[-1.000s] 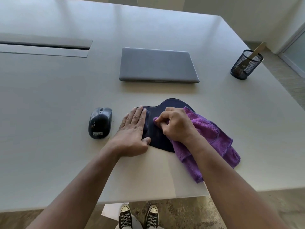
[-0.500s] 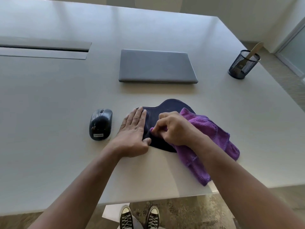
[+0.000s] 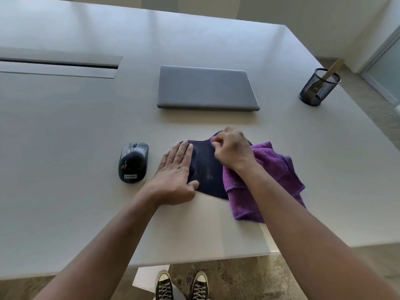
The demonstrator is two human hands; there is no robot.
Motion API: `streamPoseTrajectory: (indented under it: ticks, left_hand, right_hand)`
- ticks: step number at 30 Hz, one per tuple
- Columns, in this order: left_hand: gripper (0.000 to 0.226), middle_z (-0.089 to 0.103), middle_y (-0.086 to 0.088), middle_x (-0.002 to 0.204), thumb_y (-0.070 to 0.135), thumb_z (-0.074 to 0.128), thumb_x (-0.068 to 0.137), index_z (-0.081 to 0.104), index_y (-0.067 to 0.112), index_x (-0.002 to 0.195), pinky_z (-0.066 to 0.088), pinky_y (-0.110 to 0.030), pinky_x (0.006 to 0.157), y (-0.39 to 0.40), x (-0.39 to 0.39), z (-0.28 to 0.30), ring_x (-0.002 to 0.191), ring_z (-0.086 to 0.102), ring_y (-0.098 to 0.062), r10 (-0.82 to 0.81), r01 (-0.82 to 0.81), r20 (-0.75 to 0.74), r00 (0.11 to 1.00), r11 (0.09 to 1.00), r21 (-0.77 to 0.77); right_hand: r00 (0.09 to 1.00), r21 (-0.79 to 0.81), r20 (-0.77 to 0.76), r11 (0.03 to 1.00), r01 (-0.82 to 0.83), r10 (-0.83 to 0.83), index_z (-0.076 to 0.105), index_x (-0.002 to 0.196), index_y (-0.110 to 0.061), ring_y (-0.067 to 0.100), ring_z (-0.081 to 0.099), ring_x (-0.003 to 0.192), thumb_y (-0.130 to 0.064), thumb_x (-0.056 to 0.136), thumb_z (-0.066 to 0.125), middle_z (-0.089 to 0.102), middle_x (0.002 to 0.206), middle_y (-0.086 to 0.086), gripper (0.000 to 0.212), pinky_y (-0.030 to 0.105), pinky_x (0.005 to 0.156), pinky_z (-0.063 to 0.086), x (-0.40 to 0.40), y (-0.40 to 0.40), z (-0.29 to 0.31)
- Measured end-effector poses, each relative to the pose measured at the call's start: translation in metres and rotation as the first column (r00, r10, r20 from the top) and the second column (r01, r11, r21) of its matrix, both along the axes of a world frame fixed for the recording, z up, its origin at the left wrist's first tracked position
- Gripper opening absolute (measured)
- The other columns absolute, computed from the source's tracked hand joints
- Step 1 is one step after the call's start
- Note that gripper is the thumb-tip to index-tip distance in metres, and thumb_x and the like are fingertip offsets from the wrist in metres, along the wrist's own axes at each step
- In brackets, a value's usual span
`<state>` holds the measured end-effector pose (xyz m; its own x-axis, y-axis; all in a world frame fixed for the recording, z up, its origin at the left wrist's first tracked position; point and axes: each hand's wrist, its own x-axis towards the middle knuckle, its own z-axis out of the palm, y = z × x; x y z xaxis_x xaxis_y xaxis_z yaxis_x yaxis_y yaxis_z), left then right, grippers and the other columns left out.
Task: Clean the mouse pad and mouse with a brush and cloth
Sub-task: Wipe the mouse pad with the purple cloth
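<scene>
Two hands at work: both are over the dark mouse pad, which lies on the table a little in from its near edge, about midway along it.
Cable slot: a long recessed channel set in the tabletop toward the far left.
Mouse: dark, with a white label at its near end, resting on the table just left of the pad and apart from it.
Left hand: laid flat, fingers straight and close together, palm partly on the table and fingertips on the pad's raised left part; the thumb touches the pad's near left edge. It covers the pad's left side.
Right hand: fingers curled, bunching part of the purple cloth against the pad's far portion; a sliver of cloth shows at the fingertips. Hand and wrist hide the pad's far right area.
Cloth: it trails from under the right hand over the pad's right side and onto the table toward the near edge; the forearm crosses over it.
Laptop: grey, closed, farther back on the table behind the pad.
Mesh cup: black, near the table's right edge, with a pale wooden handle leaning out of it.
Shoes: black and white, on the floor below the near edge.
</scene>
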<state>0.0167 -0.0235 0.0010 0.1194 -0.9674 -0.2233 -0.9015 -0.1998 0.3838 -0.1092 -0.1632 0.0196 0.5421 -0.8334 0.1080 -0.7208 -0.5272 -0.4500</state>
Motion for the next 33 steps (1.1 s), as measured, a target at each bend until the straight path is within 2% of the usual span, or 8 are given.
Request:
streamPoseTrajectory:
  ticks: [4,10,15,18,22,25,29,33]
  left_hand:
    - [0.094,-0.032,0.001,0.158,0.037,0.048,0.092,-0.021,0.017,0.153,-0.017,-0.032,0.119,0.001,-0.001,0.001,0.143,-0.033,-0.012,0.004,-0.004,-0.011,1.0,1.0,-0.003]
    - [0.094,-0.032,0.001,0.158,0.037,0.048,0.092,-0.021,0.016,0.153,-0.016,-0.033,0.119,0.001,-0.004,0.003,0.143,-0.032,-0.012,0.0,0.0,-0.005,1.0,1.0,0.0]
    - [0.093,-0.032,0.002,0.158,0.037,0.048,0.093,-0.02,0.018,0.153,-0.018,-0.031,0.118,0.001,-0.001,0.003,0.143,-0.032,-0.011,0.003,-0.003,-0.016,1.0,1.0,0.003]
    - [0.094,-0.031,0.001,0.158,0.037,0.049,0.092,-0.019,0.018,0.154,-0.017,-0.032,0.118,0.002,-0.001,0.002,0.143,-0.032,-0.011,0.008,-0.008,-0.011,1.0,1.0,0.005]
    - [0.094,-0.031,0.001,0.158,0.039,0.049,0.092,-0.019,0.018,0.153,-0.016,-0.031,0.119,0.0,0.0,0.002,0.143,-0.031,-0.011,0.006,-0.006,-0.005,1.0,1.0,0.002]
    - [0.093,-0.03,0.001,0.159,0.039,0.048,0.092,-0.02,0.017,0.153,-0.016,-0.031,0.119,0.0,0.0,0.003,0.144,-0.031,-0.012,0.008,-0.008,0.005,1.0,1.0,0.008]
    - [0.092,-0.03,0.002,0.159,0.038,0.046,0.092,-0.02,0.018,0.153,-0.018,-0.029,0.117,0.0,0.0,0.001,0.144,-0.031,-0.011,0.011,-0.011,0.002,1.0,1.0,0.004]
    - [0.092,-0.03,0.003,0.159,0.038,0.047,0.093,-0.02,0.018,0.153,-0.016,-0.031,0.119,0.0,0.0,0.0,0.144,-0.031,-0.011,0.008,-0.008,0.008,1.0,1.0,0.006]
  right_hand:
    - [0.979,0.117,0.022,0.972,-0.206,0.204,0.079,0.096,-0.017,0.02,0.062,0.094,-0.021,0.087,0.071,0.065,0.1,0.001,0.013,0.035,0.093,0.05,0.005,0.005,0.008]
    - [0.996,0.056,0.014,0.994,-0.093,0.092,0.079,0.096,-0.018,0.023,0.063,0.098,-0.018,0.088,0.066,0.066,0.105,0.003,0.015,0.033,0.092,0.05,0.015,0.001,0.009]
    - [0.964,0.085,0.021,0.96,-0.268,0.267,0.079,0.09,-0.014,0.019,0.06,0.084,-0.02,0.085,0.072,0.06,0.086,-0.005,0.011,0.028,0.081,0.049,0.012,0.01,0.007]
    - [0.921,0.121,0.045,0.913,-0.388,0.386,0.08,0.086,-0.013,0.005,0.053,0.068,-0.019,0.083,0.076,0.051,0.073,-0.013,0.008,0.019,0.07,0.04,0.0,0.015,0.007]
    - [0.854,0.183,0.044,0.836,-0.517,0.518,0.081,0.085,-0.019,0.005,0.058,0.073,-0.027,0.081,0.08,0.06,0.08,-0.01,0.009,0.02,0.074,0.047,-0.015,0.008,0.011]
    - [0.953,0.058,-0.05,0.953,-0.297,0.3,0.08,0.091,-0.028,0.015,0.062,0.089,-0.038,0.084,0.075,0.062,0.095,-0.007,0.013,0.028,0.085,0.049,-0.026,-0.016,0.007]
    - [0.99,-0.022,-0.087,0.994,0.111,-0.113,0.077,0.1,-0.023,0.032,0.062,0.096,-0.025,0.091,0.062,0.056,0.107,0.008,0.017,0.033,0.089,0.049,-0.032,-0.041,0.002]
    - [0.979,0.018,-0.066,0.981,0.194,-0.193,0.076,0.1,-0.017,0.034,0.061,0.101,-0.016,0.089,0.058,0.059,0.11,0.013,0.021,0.029,0.09,0.045,-0.011,-0.037,0.0]
